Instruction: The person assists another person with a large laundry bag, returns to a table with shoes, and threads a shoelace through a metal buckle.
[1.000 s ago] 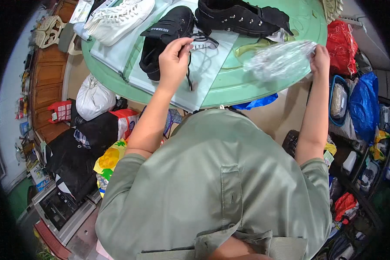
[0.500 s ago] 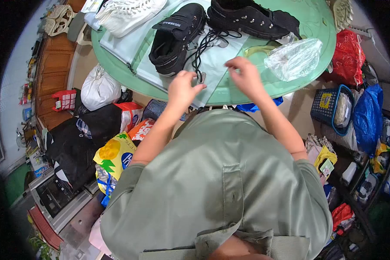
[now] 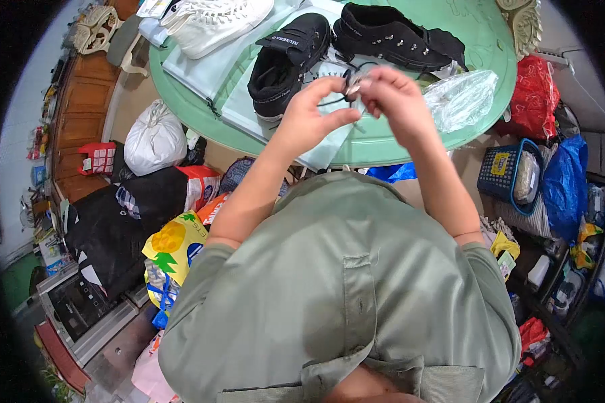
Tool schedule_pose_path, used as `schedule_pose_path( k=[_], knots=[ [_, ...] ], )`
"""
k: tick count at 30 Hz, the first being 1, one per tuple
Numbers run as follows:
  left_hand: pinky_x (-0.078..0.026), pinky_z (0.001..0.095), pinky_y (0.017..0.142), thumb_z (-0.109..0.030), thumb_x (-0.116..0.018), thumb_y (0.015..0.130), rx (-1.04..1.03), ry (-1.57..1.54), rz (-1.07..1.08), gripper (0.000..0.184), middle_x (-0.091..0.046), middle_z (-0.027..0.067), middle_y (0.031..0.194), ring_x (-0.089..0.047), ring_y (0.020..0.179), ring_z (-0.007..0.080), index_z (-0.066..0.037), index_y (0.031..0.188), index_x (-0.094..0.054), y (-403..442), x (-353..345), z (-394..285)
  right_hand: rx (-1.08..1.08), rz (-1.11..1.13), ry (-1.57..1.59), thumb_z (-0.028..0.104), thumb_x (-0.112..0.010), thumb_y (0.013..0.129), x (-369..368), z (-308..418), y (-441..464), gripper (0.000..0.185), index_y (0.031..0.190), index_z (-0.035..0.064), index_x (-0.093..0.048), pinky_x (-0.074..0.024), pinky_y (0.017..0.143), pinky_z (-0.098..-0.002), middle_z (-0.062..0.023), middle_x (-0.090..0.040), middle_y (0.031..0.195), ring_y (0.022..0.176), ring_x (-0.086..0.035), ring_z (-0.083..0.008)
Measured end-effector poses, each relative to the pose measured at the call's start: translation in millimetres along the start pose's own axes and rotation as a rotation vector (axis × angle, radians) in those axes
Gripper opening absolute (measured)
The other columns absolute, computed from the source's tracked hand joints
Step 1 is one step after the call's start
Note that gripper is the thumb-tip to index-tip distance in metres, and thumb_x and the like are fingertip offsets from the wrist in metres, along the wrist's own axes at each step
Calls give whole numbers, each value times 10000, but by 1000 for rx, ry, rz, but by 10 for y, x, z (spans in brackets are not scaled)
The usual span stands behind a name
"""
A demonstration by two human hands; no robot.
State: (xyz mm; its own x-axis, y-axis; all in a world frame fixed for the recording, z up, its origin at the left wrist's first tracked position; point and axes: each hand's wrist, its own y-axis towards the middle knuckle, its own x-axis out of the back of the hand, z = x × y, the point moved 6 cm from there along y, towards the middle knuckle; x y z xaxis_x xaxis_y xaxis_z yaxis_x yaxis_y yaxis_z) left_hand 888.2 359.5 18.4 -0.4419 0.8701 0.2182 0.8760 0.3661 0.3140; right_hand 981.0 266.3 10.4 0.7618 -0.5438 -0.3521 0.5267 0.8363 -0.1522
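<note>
Right hand [image 3: 398,102] pinches black lace [image 3: 347,99] (blurred), left hand [image 3: 308,122] with thumb and forefinger apart

Smooth, glossy round green table [image 3: 492,47]; on it, matt black cloth-looking low shoes [image 3: 396,48] and a shiny, crinkled clear plastic bag [image 3: 465,101].

1. A grey-green shirt [image 3: 282,282] is showing a satiny sheen.
2. Its short sleeves [image 3: 487,282] are sharing the same colour.
3. A stitched placket [image 3: 360,285] is running down its front.
4. Ribbed matching bands [image 3: 450,386] are flanking the open collar [image 3: 326,371].
</note>
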Motion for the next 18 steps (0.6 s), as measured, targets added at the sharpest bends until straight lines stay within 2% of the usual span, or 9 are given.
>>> schedule_pose_path(
  k=[2,4,8,10,12,13,16,17,18],
  knots=[
    [-409,228,705,-133,-637,741,-70,-3,115,171,-585,48,780,-545,720,109,15,803,-578,130,-81,-129,182,-55,73,102,-557,769,93,437,7,72,715,55,-548,-381,506,-216,-19,-566,667,576,-492,-85],
    [-407,225,685,-133,-616,758,231,-243,278,148,-578,25,721,-531,702,94,7,765,-566,197,-194,-17,277,-128,178,120,-524,793,256,829,24,100,711,63,-535,-408,554,-241,-44,-567,706,596,-507,-117],
    [-400,225,661,-140,-595,776,324,-254,451,148,-567,14,698,-502,676,75,4,764,-567,98,-143,-60,241,-80,383,164,-437,859,1091,1230,99,159,830,34,-525,-458,759,-374,-112,-595,880,863,-571,-241],
    [-398,232,703,-157,-593,784,255,-141,494,163,-586,40,769,-504,745,89,1,752,-569,6,-115,-60,194,85,548,141,-423,860,1218,1312,49,179,876,-6,-525,-424,850,-421,-131,-590,933,922,-558,-271],
    [-402,239,724,-155,-590,787,-139,107,504,152,-603,47,814,-512,767,96,-4,768,-582,-36,-44,-136,189,-43,521,136,-409,857,1437,1451,18,216,921,-35,-524,-400,884,-428,-155,-574,998,980,-537,-285],
    [-402,239,724,-155,-590,787,-146,103,507,152,-603,47,814,-512,767,96,-4,768,-582,-75,-11,-116,263,109,502,125,-382,857,1441,1584,-45,253,970,-64,-506,-384,905,-434,-168,-549,1061,1038,-507,-295],
    [-407,249,733,-158,-571,798,172,-123,528,154,-613,48,838,-526,783,109,-6,789,-597,-203,96,25,370,159,496,97,-342,864,1550,1931,-127,262,1005,-79,-474,-374,922,-431,-183,-519,1105,1093,-468,-294],
    [-409,251,733,-160,-560,804,307,-163,529,158,-615,47,830,-525,775,108,-7,795,-601,-249,136,73,419,-323,433,89,-356,849,1821,1968,-157,219,891,-69,-502,-448,836,-392,-175,-572,962,940,-557,-277],
    [-410,253,734,-163,-548,810,442,-204,527,165,-617,45,823,-523,768,107,-8,802,-605,-295,175,133,419,-323,430,89,-356,849,1698,2041,-166,219,891,-69,-502,-448,836,-392,-175,-572,962,940,-557,-277]
  ],
)
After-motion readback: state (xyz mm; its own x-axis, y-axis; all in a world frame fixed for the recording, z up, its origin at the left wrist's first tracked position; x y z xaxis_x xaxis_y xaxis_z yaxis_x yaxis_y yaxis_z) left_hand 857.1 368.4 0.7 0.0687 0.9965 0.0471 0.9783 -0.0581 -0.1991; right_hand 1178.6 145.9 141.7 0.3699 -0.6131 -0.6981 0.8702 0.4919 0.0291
